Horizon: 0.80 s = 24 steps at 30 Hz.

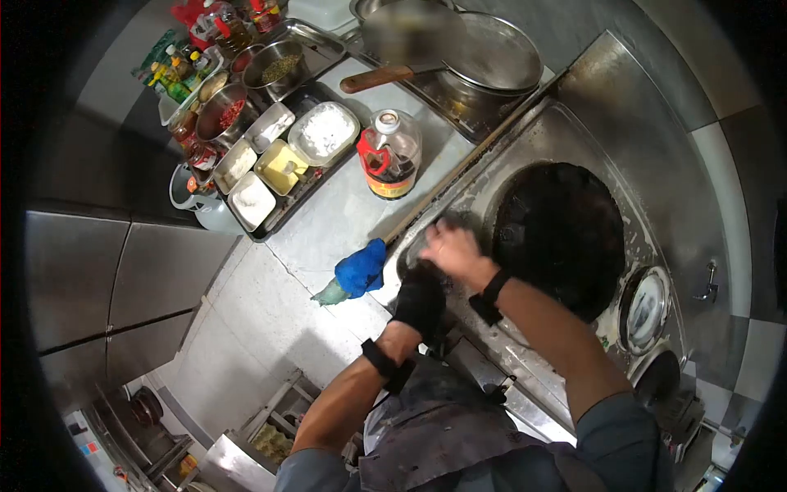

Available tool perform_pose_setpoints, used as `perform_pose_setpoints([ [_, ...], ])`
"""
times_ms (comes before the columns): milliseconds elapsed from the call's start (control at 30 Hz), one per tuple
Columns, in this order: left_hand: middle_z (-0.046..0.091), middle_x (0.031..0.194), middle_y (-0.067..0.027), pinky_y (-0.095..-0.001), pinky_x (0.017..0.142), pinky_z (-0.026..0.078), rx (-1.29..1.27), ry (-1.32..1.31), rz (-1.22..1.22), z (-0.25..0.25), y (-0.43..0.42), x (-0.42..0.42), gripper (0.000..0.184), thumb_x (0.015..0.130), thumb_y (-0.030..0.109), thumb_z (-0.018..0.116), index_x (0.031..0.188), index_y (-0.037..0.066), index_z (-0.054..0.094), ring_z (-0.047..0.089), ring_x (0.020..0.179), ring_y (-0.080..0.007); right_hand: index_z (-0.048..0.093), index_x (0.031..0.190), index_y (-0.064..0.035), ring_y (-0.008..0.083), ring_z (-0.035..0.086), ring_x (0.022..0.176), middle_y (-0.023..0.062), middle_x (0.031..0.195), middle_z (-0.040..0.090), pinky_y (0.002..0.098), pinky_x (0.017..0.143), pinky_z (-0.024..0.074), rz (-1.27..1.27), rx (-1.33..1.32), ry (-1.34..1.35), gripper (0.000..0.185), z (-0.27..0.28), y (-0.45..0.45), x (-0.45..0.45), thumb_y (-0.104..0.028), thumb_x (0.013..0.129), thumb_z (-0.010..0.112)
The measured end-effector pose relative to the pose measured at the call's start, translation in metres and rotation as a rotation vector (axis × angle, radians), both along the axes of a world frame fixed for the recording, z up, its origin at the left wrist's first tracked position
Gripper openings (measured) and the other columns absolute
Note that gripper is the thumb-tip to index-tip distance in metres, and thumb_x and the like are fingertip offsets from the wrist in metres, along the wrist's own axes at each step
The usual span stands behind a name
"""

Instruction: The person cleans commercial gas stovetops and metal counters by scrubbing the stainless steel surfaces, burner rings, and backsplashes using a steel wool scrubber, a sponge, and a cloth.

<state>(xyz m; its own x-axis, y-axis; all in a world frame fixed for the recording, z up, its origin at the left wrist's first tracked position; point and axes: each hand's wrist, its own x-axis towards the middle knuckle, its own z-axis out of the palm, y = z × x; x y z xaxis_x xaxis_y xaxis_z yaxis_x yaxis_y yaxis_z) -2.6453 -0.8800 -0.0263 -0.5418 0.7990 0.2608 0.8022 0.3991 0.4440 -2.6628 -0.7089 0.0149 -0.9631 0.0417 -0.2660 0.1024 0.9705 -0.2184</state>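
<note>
My left hand (420, 302) is covered in black, by a glove or a dark cloth; I cannot make out which. It is low at the near left corner of the stove top (525, 324), and its fingers are hidden. Just beyond it my right hand (456, 250) is bare and smeared by motion, over the corner left of a large black wok (561, 238). What that hand holds, if anything, does not show. A blue cloth (361, 269) hangs at the stove's left edge beside my hands.
A plastic jug (392, 160) with a red handle and dark liquid stands on the counter. Left of it, a tray (299, 201) carries several seasoning tins. A wooden-handled pan (377, 79) and a strainer (494, 53) are at the back. A round metal lid (648, 307) lies right.
</note>
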Motion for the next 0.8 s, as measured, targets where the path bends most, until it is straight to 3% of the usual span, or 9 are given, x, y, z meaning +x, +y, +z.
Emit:
perform_pose_setpoints([
  [33,0.069,0.101,-0.0220,-0.0445,0.070,0.054,-0.010,0.008,-0.015,-0.007,0.008,-0.002,0.028,0.084,0.016,0.061,0.106,0.001,0.069,0.070,0.091,-0.0353,0.060,0.119,-0.0049,0.0432,0.069,0.101,0.0226,0.118,0.063,0.0526,0.084,0.0563,-0.059,0.017,-0.056,0.052,0.011,0.021,-0.007,-0.047,0.090,0.068],
  [67,0.071,0.101,-0.0203,-0.0429,0.067,0.053,-0.397,-0.030,-0.090,0.021,0.017,-0.009,0.029,0.084,0.017,0.061,0.107,0.002,0.070,0.071,0.086,-0.0333,0.061,0.117,-0.0055,0.0414,0.067,0.104,0.0217,0.118,0.063,0.0505,0.085,0.0561,-0.063,0.087,0.032,0.047,0.014,0.044,-0.009,-0.043,0.090,0.069],
  [133,0.071,0.098,-0.0190,-0.0440,0.067,0.053,-0.408,-0.125,-0.064,0.032,0.027,-0.019,0.033,0.084,0.017,0.061,0.112,0.002,0.069,0.071,0.085,-0.0313,0.064,0.108,-0.0085,0.0370,0.062,0.110,0.0159,0.115,0.063,0.0488,0.085,0.0564,0.024,0.136,0.103,0.035,0.022,0.084,-0.015,-0.033,0.086,0.075],
  [267,0.071,0.103,-0.0213,-0.0490,0.076,0.054,-0.306,-0.126,-0.048,0.017,0.038,-0.018,0.033,0.086,0.017,0.060,0.112,-0.001,0.069,0.071,0.092,-0.0353,0.066,0.115,-0.0057,0.0392,0.060,0.117,0.0180,0.127,0.062,0.0476,0.092,0.0560,0.133,0.185,0.043,0.030,0.019,0.075,-0.002,-0.021,0.089,0.065],
  [333,0.068,0.120,-0.0240,-0.0524,0.091,0.052,0.050,-0.038,-0.086,-0.011,0.043,0.000,0.038,0.082,0.019,0.066,0.114,-0.001,0.070,0.066,0.111,-0.0392,0.067,0.112,-0.0014,0.0387,0.054,0.127,0.0169,0.130,0.061,0.0462,0.105,0.0496,0.247,0.176,0.169,0.027,0.017,0.062,0.024,-0.012,0.088,0.057],
  [567,0.061,0.137,-0.0198,-0.0461,0.105,0.047,-0.605,-0.458,-0.672,0.027,0.081,0.088,0.058,0.084,0.031,0.069,0.135,0.005,0.061,0.059,0.124,-0.0373,0.074,0.103,-0.0046,0.0326,0.046,0.137,0.0169,0.139,0.059,0.0476,0.120,0.0318,0.699,0.180,0.007,0.028,0.056,0.058,0.137,-0.020,0.083,0.064],
  [667,0.057,0.144,-0.0188,-0.0431,0.115,0.038,-0.625,-0.616,-0.708,0.142,0.060,0.105,0.051,0.092,0.021,0.055,0.141,0.008,0.058,0.054,0.133,-0.0324,0.078,0.093,-0.0099,0.0266,0.047,0.138,0.0129,0.132,0.063,0.0479,0.121,0.0291,0.848,0.152,-0.103,0.021,0.055,0.055,0.172,-0.021,0.082,0.064],
  [733,0.056,0.146,-0.0185,-0.0421,0.118,0.036,-0.631,-0.672,-0.706,0.154,0.059,0.119,0.050,0.094,0.018,0.050,0.143,0.009,0.057,0.052,0.136,-0.0308,0.078,0.086,-0.0140,0.0238,0.051,0.129,0.0063,0.118,0.066,0.0471,0.118,0.0322,0.855,0.177,0.036,0.017,0.049,0.062,0.165,-0.022,0.081,0.064],
  [800,0.064,0.118,-0.0193,-0.0430,0.094,0.047,-0.166,-0.092,-0.549,0.135,0.055,0.120,0.032,0.085,0.024,0.059,0.112,0.009,0.066,0.062,0.108,-0.0330,0.076,0.084,-0.0176,0.0220,0.056,0.118,0.0001,0.103,0.067,0.0462,0.115,0.0361,0.809,0.196,0.116,0.014,0.040,0.066,0.149,-0.024,0.081,0.064],
])
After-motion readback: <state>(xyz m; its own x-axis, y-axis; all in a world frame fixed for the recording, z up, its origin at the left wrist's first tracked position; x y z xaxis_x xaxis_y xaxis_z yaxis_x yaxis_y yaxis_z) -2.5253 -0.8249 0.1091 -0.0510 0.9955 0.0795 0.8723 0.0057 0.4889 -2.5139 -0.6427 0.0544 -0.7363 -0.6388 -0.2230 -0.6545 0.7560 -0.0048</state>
